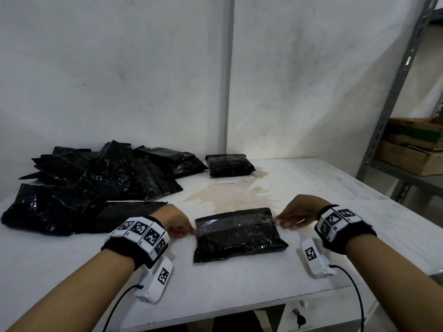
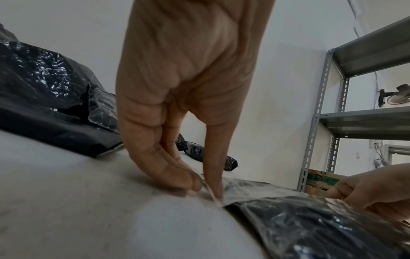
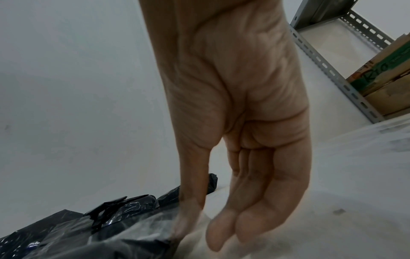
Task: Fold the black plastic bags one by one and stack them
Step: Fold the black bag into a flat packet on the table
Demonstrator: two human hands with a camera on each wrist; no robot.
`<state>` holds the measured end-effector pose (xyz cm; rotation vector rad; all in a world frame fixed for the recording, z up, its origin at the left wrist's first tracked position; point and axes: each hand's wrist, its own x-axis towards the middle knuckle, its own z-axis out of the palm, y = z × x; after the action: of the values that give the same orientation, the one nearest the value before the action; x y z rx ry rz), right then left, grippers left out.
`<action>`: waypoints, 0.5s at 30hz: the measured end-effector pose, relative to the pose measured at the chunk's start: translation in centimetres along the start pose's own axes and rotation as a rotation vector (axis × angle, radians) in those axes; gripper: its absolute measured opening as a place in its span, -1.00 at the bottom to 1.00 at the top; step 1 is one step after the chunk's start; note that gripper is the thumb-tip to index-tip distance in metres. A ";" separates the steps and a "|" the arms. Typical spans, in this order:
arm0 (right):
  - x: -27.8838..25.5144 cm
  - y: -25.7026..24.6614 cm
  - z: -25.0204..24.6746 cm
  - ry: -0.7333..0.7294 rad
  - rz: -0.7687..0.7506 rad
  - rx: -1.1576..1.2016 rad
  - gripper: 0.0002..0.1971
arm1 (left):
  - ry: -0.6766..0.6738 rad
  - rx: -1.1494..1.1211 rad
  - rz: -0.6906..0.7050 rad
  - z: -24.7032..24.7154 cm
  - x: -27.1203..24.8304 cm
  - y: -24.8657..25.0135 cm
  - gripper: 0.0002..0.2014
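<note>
One black plastic bag point(image 1: 239, 238) lies flat on the white table point(image 1: 239, 288), just in front of me. A shiny clear flap runs across its upper half. My left hand point(image 1: 179, 226) pinches the flap's left end between thumb and fingers, close to the tabletop in the left wrist view point(image 2: 208, 185). My right hand point(image 1: 291, 219) pinches the right end; in the right wrist view point(image 3: 199, 227) the thumb lies on the film and the picture is blurred. A loose pile of black bags point(image 1: 96, 180) covers the back left. One folded bag point(image 1: 229, 165) sits alone by the wall.
A pale stain point(image 1: 230, 195) marks the table between the near bag and the folded one. A grey metal shelf point(image 1: 395, 92) stands at the right with cardboard boxes point(image 1: 412, 149) on it. The white wall runs right behind the table.
</note>
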<state>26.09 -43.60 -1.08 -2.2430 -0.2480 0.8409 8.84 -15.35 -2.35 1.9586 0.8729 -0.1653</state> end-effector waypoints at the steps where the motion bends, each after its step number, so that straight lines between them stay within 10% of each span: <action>1: 0.1 -0.1 -0.2 0.014 0.013 -0.015 -0.81 | -0.003 -0.006 -0.002 0.0 0.0 0.0 -0.77; 9: 0.5 -1.9 -0.7 0.171 -0.127 -0.371 -0.47 | -0.007 0.015 -0.005 0.1 0.2 0.1 -0.78; 15: 1.2 -3.7 2.1 -0.001 -0.257 -0.496 -0.41 | -0.008 0.040 0.006 0.1 0.4 0.0 -0.76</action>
<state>25.88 -39.22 -0.24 -2.5841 -0.8019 0.6941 9.15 -15.25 -2.60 1.9960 0.8650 -0.1881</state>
